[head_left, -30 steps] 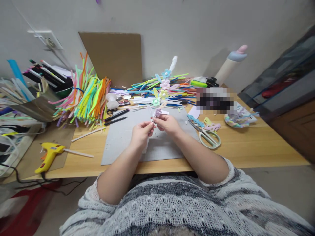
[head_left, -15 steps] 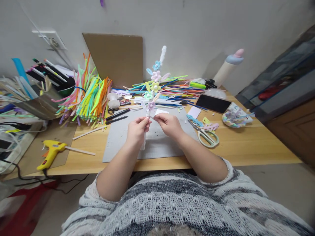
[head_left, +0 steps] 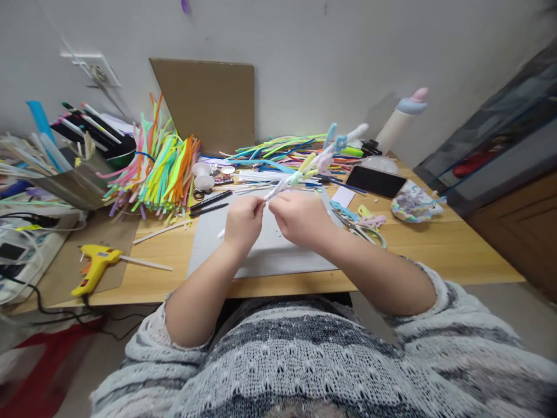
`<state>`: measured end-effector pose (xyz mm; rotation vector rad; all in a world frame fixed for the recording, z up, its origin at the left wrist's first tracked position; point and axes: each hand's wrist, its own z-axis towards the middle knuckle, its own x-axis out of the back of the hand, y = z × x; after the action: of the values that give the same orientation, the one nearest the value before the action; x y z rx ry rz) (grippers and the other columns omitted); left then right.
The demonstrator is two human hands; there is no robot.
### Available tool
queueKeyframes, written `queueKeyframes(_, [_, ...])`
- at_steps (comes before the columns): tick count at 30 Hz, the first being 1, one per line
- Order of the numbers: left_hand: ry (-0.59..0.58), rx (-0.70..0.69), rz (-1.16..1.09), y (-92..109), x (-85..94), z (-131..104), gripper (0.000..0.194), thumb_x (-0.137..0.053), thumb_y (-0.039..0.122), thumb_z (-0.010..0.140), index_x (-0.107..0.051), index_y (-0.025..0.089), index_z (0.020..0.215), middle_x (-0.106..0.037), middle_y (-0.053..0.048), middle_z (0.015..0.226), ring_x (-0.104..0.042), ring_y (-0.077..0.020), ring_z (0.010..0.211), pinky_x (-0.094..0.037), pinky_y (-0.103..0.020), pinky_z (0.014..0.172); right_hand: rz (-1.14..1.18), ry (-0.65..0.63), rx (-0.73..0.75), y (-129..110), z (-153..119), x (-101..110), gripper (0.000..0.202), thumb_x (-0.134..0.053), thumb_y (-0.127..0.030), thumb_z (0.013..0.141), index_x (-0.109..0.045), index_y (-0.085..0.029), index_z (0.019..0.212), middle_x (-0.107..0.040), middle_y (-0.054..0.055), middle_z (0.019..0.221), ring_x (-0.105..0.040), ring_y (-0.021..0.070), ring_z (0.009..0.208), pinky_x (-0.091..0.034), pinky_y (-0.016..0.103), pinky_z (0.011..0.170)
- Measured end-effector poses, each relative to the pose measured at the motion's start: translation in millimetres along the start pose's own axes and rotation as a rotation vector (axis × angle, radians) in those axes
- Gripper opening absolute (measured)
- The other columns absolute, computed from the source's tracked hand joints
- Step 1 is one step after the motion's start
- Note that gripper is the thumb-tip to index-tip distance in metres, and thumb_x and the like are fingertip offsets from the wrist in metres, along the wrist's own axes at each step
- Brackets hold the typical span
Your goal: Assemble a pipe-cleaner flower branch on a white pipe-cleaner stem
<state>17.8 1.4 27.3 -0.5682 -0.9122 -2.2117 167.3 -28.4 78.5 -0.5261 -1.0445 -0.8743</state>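
Note:
A pipe-cleaner flower stem point(head_left: 285, 184) in white leans up to the right above the grey mat point(head_left: 265, 261). Along it sit a blue flower point(head_left: 340, 143), a pale pink flower point(head_left: 323, 164) and narrow yellow and blue leaves. My left hand point(head_left: 244, 223) is closed around its lower part, and a white end point(head_left: 221, 233) pokes out at the left of that hand. Right beside the stem, my right hand point(head_left: 300, 216) is closed with its back up; its fingers hide what they pinch.
At left lie a yellow hot glue gun point(head_left: 98, 267) and a bundle of coloured pipe cleaners point(head_left: 161, 174). Black pens point(head_left: 211, 203) rest by the mat. Scissors point(head_left: 361, 229), a phone point(head_left: 376, 181) and a small pastel woven piece point(head_left: 415, 203) are at right. Cardboard point(head_left: 209, 104) leans on the wall.
The flower stem has tipped from nearly upright to a slant toward the right. My right hand has turned over and come closer to my left hand.

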Motion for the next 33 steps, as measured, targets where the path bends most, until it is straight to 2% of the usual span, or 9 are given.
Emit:
queueKeyframes(5, [0.006,-0.292,0.272,9.2,5.7,-3.2,0.021,-0.041,0.016,0.084,-0.062,0.014,0.079,-0.065,-0.008,0.074,-0.057,-0.0166,0.070,-0.041,-0.028,0.062,-0.164,-0.060,0.187,13.6,36.1,29.8,0.019,-0.043,-0.012,0.077,-0.061,-0.014,0.073,-0.061,0.006,0.074,-0.050,0.0189,0.080,-0.029,0.033,0.072])
queueKeyframes(9, [-0.020,-0.522,0.333,9.7,13.0,-4.2,0.024,-0.039,0.017,0.086,-0.061,0.012,0.094,-0.065,-0.010,0.082,-0.057,-0.0178,0.073,-0.041,-0.030,0.064,-0.203,-0.365,0.244,27.0,71.7,39.0,0.015,-0.054,-0.009,0.069,-0.065,-0.017,0.064,-0.060,0.001,0.060,-0.051,0.0157,0.068,-0.027,0.042,0.083])
queueKeyframes(12, [-0.088,-0.562,0.263,8.6,15.2,-2.4,0.028,-0.037,0.018,0.087,-0.059,0.015,0.104,-0.064,-0.011,0.087,-0.057,-0.0191,0.076,-0.041,-0.032,0.065,-0.196,-0.652,0.264,23.6,89.8,36.2,0.012,-0.061,-0.010,0.066,-0.066,-0.020,0.061,-0.056,-0.003,0.051,-0.050,0.0136,0.061,-0.027,0.046,0.085])
queueKeyframes(15, [-0.165,-0.457,0.150,9.0,11.9,0.1,0.029,-0.037,0.021,0.086,-0.061,0.017,0.101,-0.064,-0.012,0.088,-0.057,-0.0194,0.079,-0.042,-0.032,0.068,-0.237,-0.756,0.265,14.9,101.2,34.1,0.017,-0.067,-0.007,0.060,-0.061,-0.019,0.049,-0.048,-0.005,0.042,-0.052,0.0154,0.066,-0.026,0.050,0.089])
queueKeyframes(17, [-0.150,-0.306,0.067,8.9,8.8,2.1,0.026,-0.039,0.022,0.085,-0.063,0.017,0.093,-0.064,-0.011,0.085,-0.056,-0.0189,0.079,-0.041,-0.032,0.071,-0.254,-0.666,0.242,11.5,103.5,38.2,0.020,-0.068,-0.004,0.058,-0.058,-0.017,0.046,-0.049,-0.003,0.045,-0.054,0.0181,0.075,-0.020,0.054,0.095])
queueKeyframes(20, [-0.016,-0.010,-0.090,6.1,7.3,4.4,0.020,-0.047,0.026,0.081,-0.064,0.017,0.083,-0.064,-0.007,0.076,-0.055,-0.0160,0.071,-0.041,-0.028,0.069,-0.161,-0.158,0.319,10.4,89.8,50.7,0.012,-0.058,-0.010,0.072,-0.063,-0.017,0.064,-0.061,0.001,0.077,-0.051,0.0208,0.098,-0.007,0.055,0.101])
queueKeyframes(23, [0.098,0.261,-0.360,1.3,9.8,3.6,0.016,-0.055,0.029,0.077,-0.065,0.016,0.078,-0.061,-0.003,0.067,-0.051,-0.0117,0.060,-0.040,-0.024,0.060,0.066,0.258,0.349,7.9,52.7,51.7,0.033,-0.030,-0.021,0.090,-0.063,-0.023,0.092,-0.059,0.000,0.103,-0.048,0.0149,0.102,-0.014,0.044,0.103])
queueKeyframes(29, [0.104,0.604,-0.895,4.5,10.8,-2.4,0.022,-0.068,0.035,0.064,-0.064,0.014,0.071,-0.056,0.000,0.056,-0.038,-0.0053,0.044,-0.028,-0.021,0.043,0.357,0.276,-0.179,-1.5,-7.7,-19.5,0.031,-0.037,-0.030,0.088,-0.057,-0.018,0.109,-0.059,0.009,0.111,-0.047,0.0205,0.107,-0.024,0.038,0.096])
queueKeyframes(33, [0.073,0.699,-1.047,14.5,6.0,-1.5,0.023,-0.071,0.030,0.060,-0.062,0.012,0.072,-0.057,0.000,0.056,-0.038,-0.0041,0.042,-0.025,-0.019,0.041,0.424,0.165,-0.173,1.4,-7.8,-50.5,0.028,-0.036,-0.029,0.090,-0.058,-0.020,0.104,-0.064,0.005,0.099,-0.054,0.0162,0.096,-0.026,0.032,0.093])
